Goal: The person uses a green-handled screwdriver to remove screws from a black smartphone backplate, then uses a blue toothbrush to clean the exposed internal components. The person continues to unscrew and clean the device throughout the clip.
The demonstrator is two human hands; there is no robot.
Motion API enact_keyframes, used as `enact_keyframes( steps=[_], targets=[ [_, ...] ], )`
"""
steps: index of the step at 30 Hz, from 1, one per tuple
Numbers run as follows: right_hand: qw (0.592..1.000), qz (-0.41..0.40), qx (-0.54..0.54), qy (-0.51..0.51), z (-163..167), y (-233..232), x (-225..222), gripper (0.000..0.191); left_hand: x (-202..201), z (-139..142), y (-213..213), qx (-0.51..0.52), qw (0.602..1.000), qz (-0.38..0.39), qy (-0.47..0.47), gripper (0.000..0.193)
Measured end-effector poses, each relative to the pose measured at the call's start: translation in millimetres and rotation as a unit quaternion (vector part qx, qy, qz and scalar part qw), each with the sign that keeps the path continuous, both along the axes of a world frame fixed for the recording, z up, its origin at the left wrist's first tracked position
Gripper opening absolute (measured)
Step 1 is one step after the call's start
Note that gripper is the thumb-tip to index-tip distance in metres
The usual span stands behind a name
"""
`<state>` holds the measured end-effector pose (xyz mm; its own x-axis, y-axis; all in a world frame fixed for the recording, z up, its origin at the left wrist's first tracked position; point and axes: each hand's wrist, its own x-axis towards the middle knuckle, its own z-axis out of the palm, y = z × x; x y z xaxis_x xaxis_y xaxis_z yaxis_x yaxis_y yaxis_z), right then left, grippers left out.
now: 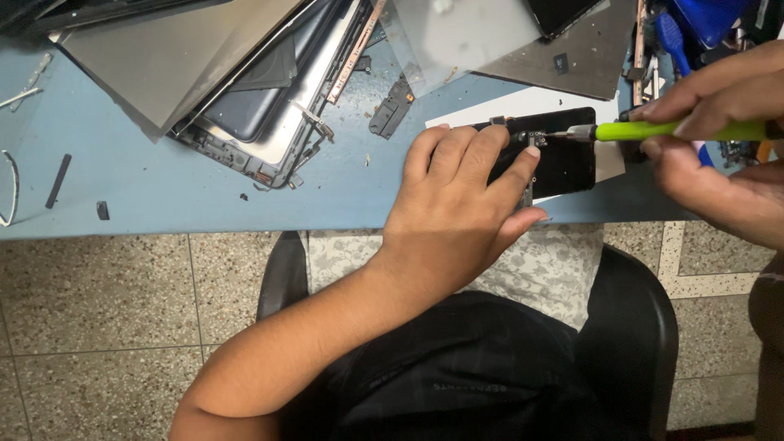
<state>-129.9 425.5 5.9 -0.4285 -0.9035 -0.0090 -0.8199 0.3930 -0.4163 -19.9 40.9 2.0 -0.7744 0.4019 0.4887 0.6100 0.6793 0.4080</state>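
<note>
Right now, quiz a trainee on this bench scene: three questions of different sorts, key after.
1. Which hand holds the green screwdriver?
2. True or false: the left hand rests on the black device.
3. The opened tablet lies: A) left of the black device, B) on the floor, C) on the chair.

Key:
1. The right hand, with the tip at the small part on the device.
2. True.
3. A, on the blue table.

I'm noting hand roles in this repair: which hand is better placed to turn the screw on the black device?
The right hand. It already grips the green screwdriver, whose tip sits on the black device. The left hand lies flat on the device, steadying it at the edge of the blue table.
</note>
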Motion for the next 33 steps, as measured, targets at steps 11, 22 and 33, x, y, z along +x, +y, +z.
enact_keyframes(
  steps=[11,22,33],
  targets=[
    [0.991,0.107,0.019,-0.079,-5.2,-0.3,-31.4,0.021,-0.2,-0.8,1.0,-0.007,1.0,0.0,0.0,0.06],
    [0.992,0.087,0.027,-0.084,-7.6,2.4,-26.0,0.02,-0.9,-3.4,2.9,-0.011,1.0,-0.002,0.0,0.06],
    [0.995,0.046,0.032,-0.079,-17.7,12.6,-23.5,0.02,0.8,-3.5,0.3,-0.008,1.0,-0.005,-0.004,0.059]
  ],
)
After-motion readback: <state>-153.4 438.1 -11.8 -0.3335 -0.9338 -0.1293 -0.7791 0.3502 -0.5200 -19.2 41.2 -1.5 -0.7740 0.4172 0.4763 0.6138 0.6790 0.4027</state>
